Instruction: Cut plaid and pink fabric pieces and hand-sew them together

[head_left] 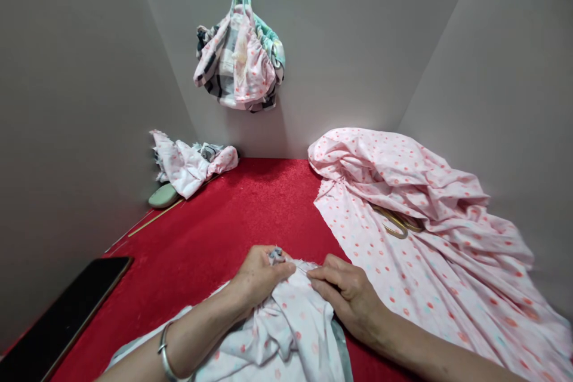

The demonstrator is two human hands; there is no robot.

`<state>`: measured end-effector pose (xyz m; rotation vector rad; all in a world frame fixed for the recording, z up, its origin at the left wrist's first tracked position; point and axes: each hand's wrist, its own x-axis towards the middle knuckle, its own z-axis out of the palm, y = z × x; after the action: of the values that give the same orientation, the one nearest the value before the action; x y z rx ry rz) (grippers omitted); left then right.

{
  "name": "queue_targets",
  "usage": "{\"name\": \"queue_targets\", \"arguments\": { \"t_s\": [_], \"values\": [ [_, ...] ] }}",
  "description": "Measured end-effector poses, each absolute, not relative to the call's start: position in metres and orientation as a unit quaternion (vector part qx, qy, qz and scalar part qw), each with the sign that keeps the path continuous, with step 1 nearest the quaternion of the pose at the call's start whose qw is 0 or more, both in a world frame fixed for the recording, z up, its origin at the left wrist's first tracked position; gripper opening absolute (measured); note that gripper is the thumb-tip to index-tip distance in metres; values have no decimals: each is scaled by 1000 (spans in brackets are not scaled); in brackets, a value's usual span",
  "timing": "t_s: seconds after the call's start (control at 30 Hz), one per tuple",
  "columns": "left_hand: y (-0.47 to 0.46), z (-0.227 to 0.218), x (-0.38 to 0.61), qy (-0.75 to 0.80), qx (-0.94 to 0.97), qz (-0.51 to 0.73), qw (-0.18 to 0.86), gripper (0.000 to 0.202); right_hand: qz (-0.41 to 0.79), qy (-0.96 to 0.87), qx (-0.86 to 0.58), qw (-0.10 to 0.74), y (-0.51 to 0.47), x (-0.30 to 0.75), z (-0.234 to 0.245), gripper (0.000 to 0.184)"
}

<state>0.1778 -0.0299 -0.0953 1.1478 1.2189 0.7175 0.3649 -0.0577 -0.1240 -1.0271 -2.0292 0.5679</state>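
My left hand (259,277) is closed on the upper edge of a white cloth with pink dots (298,334), pinching it under the thumb. A small bunched bit of grey fabric (276,255) pokes up between its fingers. Just to the right, my right hand (342,289) pinches a thin needle (301,269) with thumb and forefinger, its tip pointing at the cloth edge by my left thumb. The cloth lies rumpled toward me, with a grey layer (342,349) showing beneath it. Any thread is too fine to make out.
A large pink dotted cloth (430,268) spreads at right, gold-handled scissors (396,224) partly under its folds. At left lie a dark phone (67,316), a thin stick (156,218), a green oval object (163,196) and fabric scraps (188,167). A fabric bundle (253,65) hangs by the back wall.
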Motion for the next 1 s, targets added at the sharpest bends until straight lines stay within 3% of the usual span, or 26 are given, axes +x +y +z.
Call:
{"name": "queue_targets", "arguments": {
  "t_s": [1.0],
  "values": [
    [-30,-96,180,526,543,316,573,19,220,-796,-415,383,-58,364,-123,22]
  ]
}}
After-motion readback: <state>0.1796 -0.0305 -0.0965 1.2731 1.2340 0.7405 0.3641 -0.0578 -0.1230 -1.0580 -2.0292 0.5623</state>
